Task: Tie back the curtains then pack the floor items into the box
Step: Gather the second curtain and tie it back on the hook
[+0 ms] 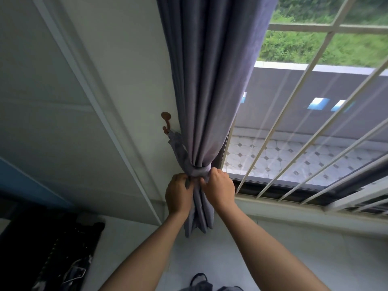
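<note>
A grey-purple curtain [210, 85] hangs at the left edge of the window, gathered into a bunch. A tieback band [198, 171] of the same cloth wraps the bunch and runs up to a brown wall hook [165, 120]. My left hand [178, 194] grips the band on its left side. On the right side, my right hand [220, 186] pinches the band with curled fingers. Below the hands the curtain's tail hangs down to the floor. No box is in view.
White window bars [294, 127] slant across the right, with a sill [294, 208] below. The white wall [105, 101] is at the left. Dark items [52, 255] lie at the lower left, and a dark bag strap [199, 280] shows at the bottom edge.
</note>
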Demonstrator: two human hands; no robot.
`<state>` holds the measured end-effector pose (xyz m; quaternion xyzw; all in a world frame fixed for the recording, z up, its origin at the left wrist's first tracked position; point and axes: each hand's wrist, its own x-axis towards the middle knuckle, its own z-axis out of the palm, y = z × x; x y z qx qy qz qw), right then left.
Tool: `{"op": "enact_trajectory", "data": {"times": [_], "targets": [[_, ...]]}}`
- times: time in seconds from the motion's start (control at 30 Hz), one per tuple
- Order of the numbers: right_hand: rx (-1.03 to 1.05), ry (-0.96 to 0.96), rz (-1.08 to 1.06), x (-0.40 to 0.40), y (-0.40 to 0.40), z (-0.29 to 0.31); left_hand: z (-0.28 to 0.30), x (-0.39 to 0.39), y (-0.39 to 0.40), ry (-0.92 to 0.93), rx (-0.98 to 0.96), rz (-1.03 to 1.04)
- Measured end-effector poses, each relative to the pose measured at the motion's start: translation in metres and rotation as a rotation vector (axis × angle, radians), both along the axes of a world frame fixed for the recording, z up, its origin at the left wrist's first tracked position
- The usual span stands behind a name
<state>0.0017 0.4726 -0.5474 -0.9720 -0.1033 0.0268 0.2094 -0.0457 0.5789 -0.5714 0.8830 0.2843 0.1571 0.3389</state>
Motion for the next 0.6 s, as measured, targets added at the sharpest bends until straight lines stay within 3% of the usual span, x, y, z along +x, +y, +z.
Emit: {"op": "enact_trajectory", "data": {"times": [0.3, 0.5, 0.6], "targets": [[0.209, 0.055, 0.111, 0.004, -0.016, -0.010, -0.015, 0.015, 0.003, -0.015, 0.047, -0.130], [0.061, 0.050, 0.282, 0.015, -0.035, -0.009, -0.021, 0.007, 0.002, -0.015, 0.137, -0.410], [-0.040, 0.044, 0.275, 0.023, -0.035, -0.007, -0.015, 0.016, 0.004, -0.010, 0.062, -0.462]]}}
